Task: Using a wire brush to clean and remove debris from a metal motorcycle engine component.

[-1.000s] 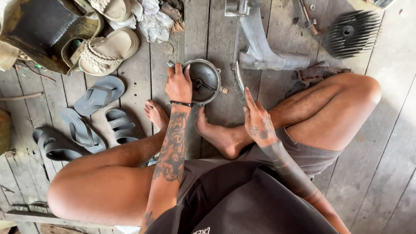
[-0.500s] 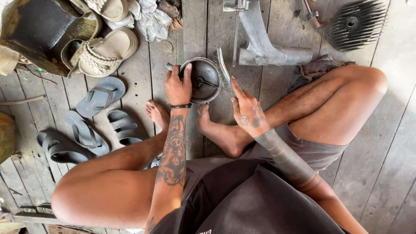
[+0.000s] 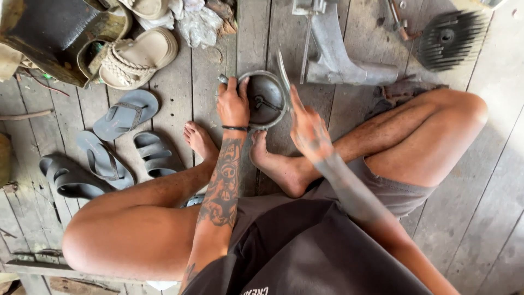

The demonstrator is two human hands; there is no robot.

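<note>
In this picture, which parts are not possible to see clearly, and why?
- Head view: right hand is blurred by motion, so its grip on the thin blade is unclear.
- Round metal part: its left rim is hidden under the left hand.
- Finned cylinder: partly cut off by the top edge.
- Grey metal casting: its top is cut off by the top edge.

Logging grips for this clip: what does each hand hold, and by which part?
Left hand grips the round metal part at its left rim. Right hand holds a thin blade-like tool by its lower end; motion blur hides the exact grip.
</note>
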